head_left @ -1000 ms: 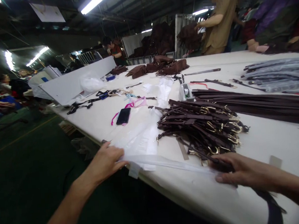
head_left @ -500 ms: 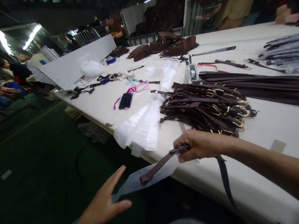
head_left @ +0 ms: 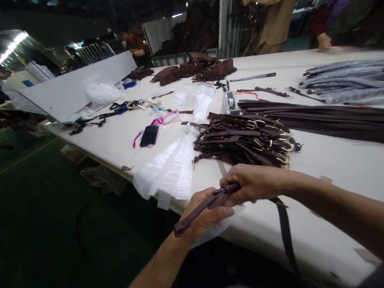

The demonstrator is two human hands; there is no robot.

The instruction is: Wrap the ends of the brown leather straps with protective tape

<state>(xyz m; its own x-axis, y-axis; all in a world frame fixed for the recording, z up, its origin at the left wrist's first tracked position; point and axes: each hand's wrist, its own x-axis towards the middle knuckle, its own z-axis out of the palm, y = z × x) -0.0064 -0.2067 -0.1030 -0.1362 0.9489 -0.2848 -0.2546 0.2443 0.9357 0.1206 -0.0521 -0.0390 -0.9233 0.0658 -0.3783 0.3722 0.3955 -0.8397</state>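
White table [head_left: 345, 168]: long brown straps [head_left: 335, 123] at right, buckled strap heap [head_left: 244, 140] centre, clear sleeves [head_left: 167, 172] at near edge. One brown strap [head_left: 199, 209] lifted off edge: right hand [head_left: 252, 183] clenched on it, left hand [head_left: 205, 213] pinching beneath with sleeve. Heap unprocessed.

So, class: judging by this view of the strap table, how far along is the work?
Looks done: wrapped grey bundles lie stacked at the far right. In hand: the right hand and left hand hold one brown strap with a clear sleeve. Left: a pile of buckled straps and loose plastic sleeves.
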